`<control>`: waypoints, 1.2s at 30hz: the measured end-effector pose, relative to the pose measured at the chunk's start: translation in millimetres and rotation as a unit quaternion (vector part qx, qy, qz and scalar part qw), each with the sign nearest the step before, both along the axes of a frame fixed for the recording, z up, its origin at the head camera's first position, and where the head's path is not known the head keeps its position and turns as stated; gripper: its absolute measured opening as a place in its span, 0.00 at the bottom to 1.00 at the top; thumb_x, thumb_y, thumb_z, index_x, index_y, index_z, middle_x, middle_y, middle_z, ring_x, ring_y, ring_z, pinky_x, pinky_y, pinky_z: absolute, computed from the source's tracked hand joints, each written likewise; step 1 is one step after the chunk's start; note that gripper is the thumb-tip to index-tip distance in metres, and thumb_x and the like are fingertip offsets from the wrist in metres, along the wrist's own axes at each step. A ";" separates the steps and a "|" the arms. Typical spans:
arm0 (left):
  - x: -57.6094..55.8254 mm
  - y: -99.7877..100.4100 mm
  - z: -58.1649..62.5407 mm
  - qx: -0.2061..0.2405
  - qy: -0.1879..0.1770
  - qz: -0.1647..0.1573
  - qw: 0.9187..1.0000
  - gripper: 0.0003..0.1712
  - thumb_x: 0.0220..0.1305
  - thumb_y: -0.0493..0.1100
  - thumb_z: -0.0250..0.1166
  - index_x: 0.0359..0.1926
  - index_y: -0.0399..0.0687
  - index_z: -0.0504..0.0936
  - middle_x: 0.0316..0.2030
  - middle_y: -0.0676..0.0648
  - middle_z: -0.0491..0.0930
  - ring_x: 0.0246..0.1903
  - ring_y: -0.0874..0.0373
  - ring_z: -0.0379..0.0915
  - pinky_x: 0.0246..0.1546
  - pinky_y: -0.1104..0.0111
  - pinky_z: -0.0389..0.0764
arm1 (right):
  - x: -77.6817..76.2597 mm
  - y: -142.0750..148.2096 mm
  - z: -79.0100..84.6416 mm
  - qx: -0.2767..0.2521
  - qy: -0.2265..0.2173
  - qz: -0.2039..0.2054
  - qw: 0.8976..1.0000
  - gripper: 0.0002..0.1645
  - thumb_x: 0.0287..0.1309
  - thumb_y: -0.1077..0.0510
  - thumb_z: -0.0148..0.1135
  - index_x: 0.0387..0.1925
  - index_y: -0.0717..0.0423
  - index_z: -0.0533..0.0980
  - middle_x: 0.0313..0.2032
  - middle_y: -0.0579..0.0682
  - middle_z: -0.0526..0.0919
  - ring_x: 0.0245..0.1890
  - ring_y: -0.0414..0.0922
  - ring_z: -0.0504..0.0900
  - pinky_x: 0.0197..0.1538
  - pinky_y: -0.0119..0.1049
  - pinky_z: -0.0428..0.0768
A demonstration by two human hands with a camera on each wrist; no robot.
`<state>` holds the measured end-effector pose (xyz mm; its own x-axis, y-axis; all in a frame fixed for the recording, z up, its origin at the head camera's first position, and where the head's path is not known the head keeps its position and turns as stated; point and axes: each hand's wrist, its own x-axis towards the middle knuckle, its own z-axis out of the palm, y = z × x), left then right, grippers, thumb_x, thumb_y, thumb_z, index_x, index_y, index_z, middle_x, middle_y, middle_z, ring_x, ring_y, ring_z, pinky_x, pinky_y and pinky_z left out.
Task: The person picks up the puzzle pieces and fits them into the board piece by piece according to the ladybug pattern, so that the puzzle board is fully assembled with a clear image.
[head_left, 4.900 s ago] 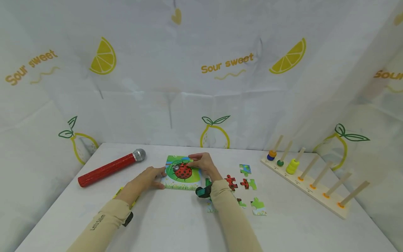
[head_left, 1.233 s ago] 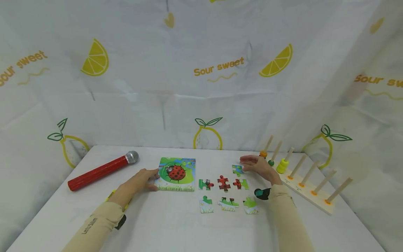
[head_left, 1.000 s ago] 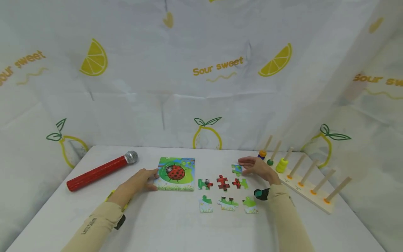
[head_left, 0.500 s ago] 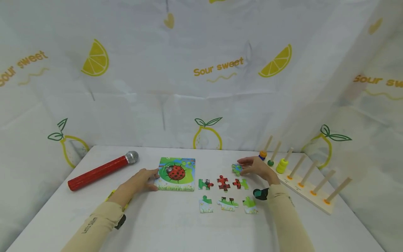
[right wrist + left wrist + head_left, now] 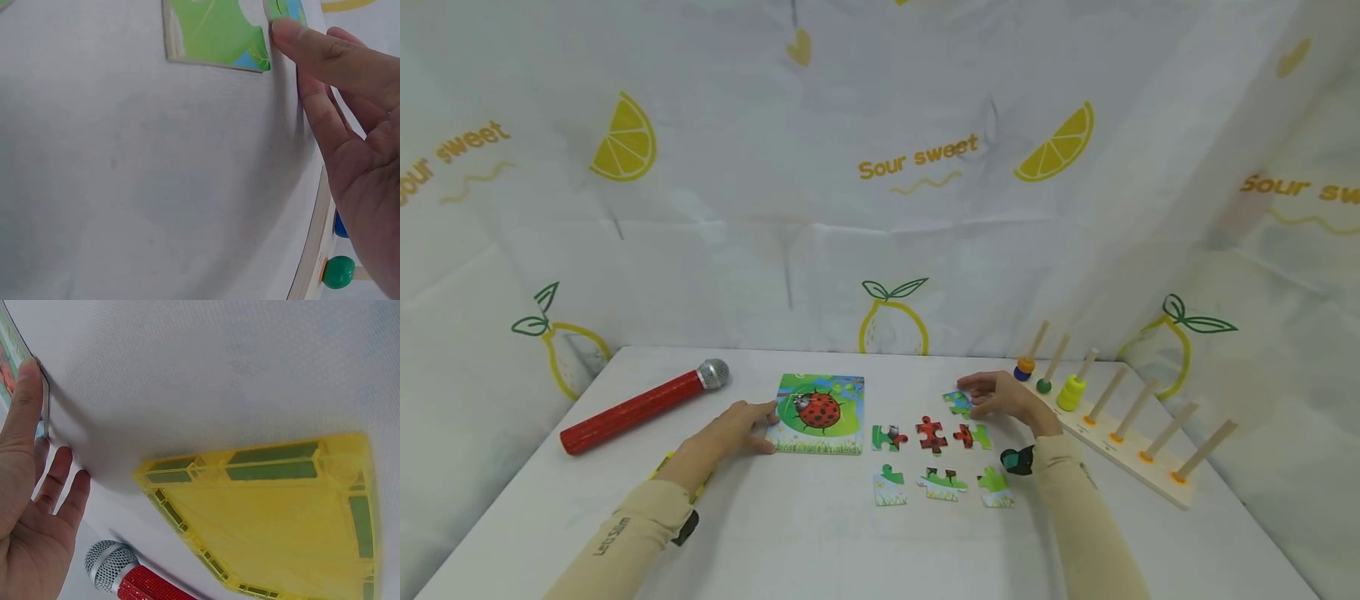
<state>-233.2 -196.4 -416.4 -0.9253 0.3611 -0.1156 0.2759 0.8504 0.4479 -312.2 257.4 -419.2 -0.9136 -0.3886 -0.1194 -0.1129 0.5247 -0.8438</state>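
Note:
My right hand (image 5: 1006, 398) pinches a blue and green puzzle piece (image 5: 957, 404) between thumb and fingers, above the other pieces. In the right wrist view the thumb lies on the piece's edge (image 5: 294, 10). My left hand (image 5: 741, 427) rests at the left edge of a square ladybug puzzle board (image 5: 818, 415). The left wrist view has the thumb against that board's edge (image 5: 44, 406), with the other fingers loosely extended. Loose puzzle pieces lie in two rows, among them a red spotted piece (image 5: 932, 435) and a light green corner piece (image 5: 996, 488).
A red microphone (image 5: 640, 410) lies at the left. Under the left forearm sits a yellow translucent frame-like object (image 5: 269, 519), mostly hidden in the head view. A wooden peg stand (image 5: 1138, 457) with coloured beads runs along the right. A printed curtain hangs behind the table.
My right hand came from the board to the upper right piece, took hold of it, and has shifted it slightly left and turned it. My left hand stays at the board's edge.

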 end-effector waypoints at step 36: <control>-5.3 -3.0 -4.9 -0.007 0.002 -0.003 1.000 0.35 0.55 0.45 0.70 0.61 0.36 0.72 0.54 0.43 0.77 0.56 0.43 0.66 0.61 0.49 0.66 | -3.4 -45.4 -15.9 -0.146 -0.095 -0.093 0.980 0.30 0.56 0.64 0.67 0.60 0.67 0.71 0.56 0.59 0.77 0.52 0.44 0.78 0.58 0.38 0.74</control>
<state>-238.5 -199.5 -421.4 -0.9234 0.3657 -0.1169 0.2835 0.8547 0.4348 -315.6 212.0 -435.1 -0.9439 -0.2609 -0.2026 0.1352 0.2542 -0.9576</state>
